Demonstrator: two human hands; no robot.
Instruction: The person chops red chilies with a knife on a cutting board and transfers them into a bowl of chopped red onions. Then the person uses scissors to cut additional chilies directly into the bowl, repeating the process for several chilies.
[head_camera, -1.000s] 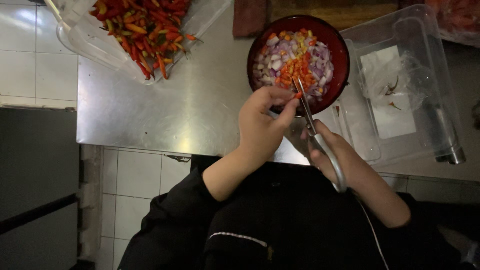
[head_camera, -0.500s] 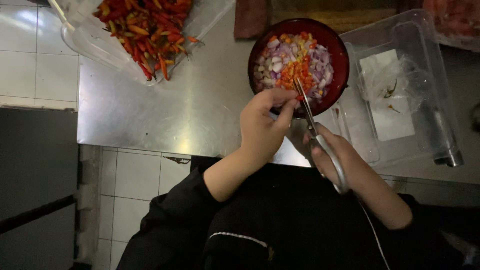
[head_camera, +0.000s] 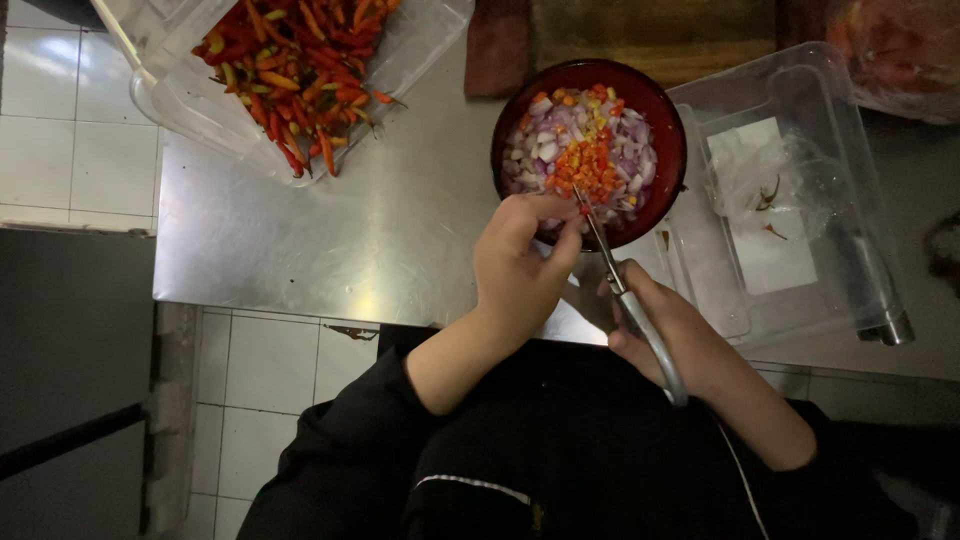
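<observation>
While the right hand (head_camera: 665, 335) gripped the scissors (head_camera: 630, 300) by the handles, the left hand (head_camera: 520, 265) pinched a small chili at the rim of the dark red bowl (head_camera: 668, 165) on the steel table (head_camera: 330, 240). The chili looked light, soft and slippery, best pinched near its stem.

A steel table (head_camera: 330, 240) carries a red bowl (head_camera: 665, 120) and 2 clear tubs (head_camera: 420, 50).

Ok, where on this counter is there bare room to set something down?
The steel counter is bare between the chili tray and the bowl, down to its front edge. It is crowded on the right: the left hand, scissors, right hand and clear box sit close together.
</observation>
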